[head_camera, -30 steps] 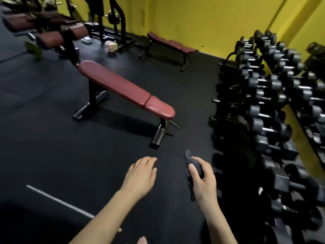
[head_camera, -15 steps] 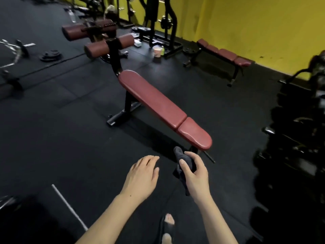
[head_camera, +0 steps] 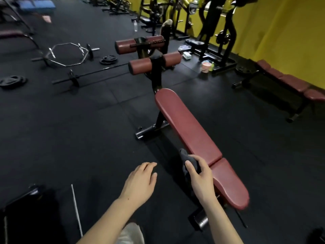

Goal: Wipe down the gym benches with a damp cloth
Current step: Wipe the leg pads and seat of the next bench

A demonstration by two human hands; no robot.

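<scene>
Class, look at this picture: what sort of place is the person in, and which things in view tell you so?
A gym, most likely its free-weights area. Padded red benches stand on black rubber flooring, a hexagonal lifting bar and weight plates lie on the floor, and weight machines line the yellow wall.

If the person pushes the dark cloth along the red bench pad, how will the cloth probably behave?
The cloth is bunched in the right hand with a loose end sticking up, so it is probably soft and floppy. It looks light, since a few fingers hold it. The bench pad looks smooth and slightly shiny, so the cloth will likely slide easily but may crumple.
</scene>
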